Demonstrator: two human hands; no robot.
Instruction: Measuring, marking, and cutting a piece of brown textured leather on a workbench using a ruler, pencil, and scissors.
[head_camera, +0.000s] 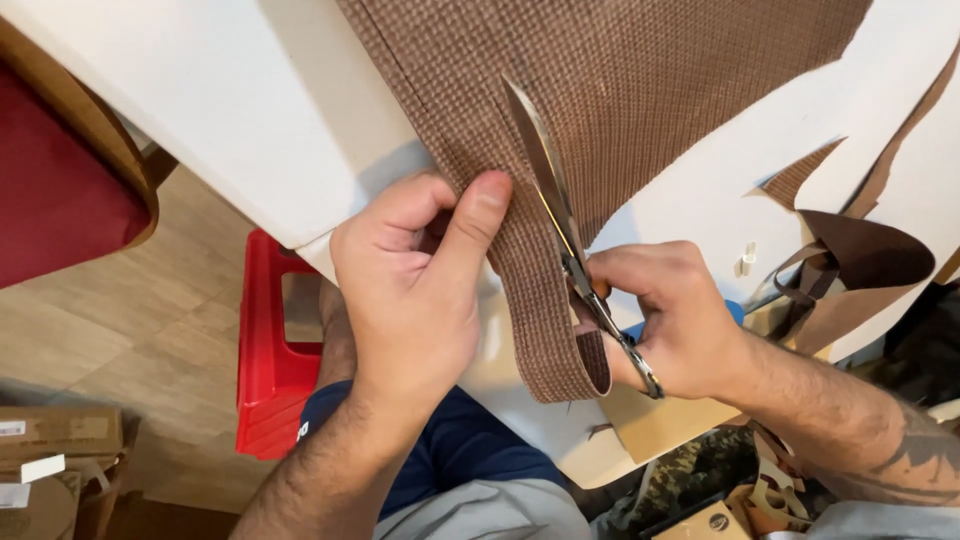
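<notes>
Your left hand (420, 290) sits left of your right hand (665, 320), with the scissors (565, 230) between them, blades pointing away from you over the woven sheet (640, 90). That sheet lies on the table (230, 110), its near strip hanging over the table's front edge under your left thumb. Offcut strips (850, 260) lie on the table to your right. Below the table edge, a plastic stool (272, 350) stands on the floor at your left; cardboard boxes (55, 450) sit farther left, near you.
</notes>
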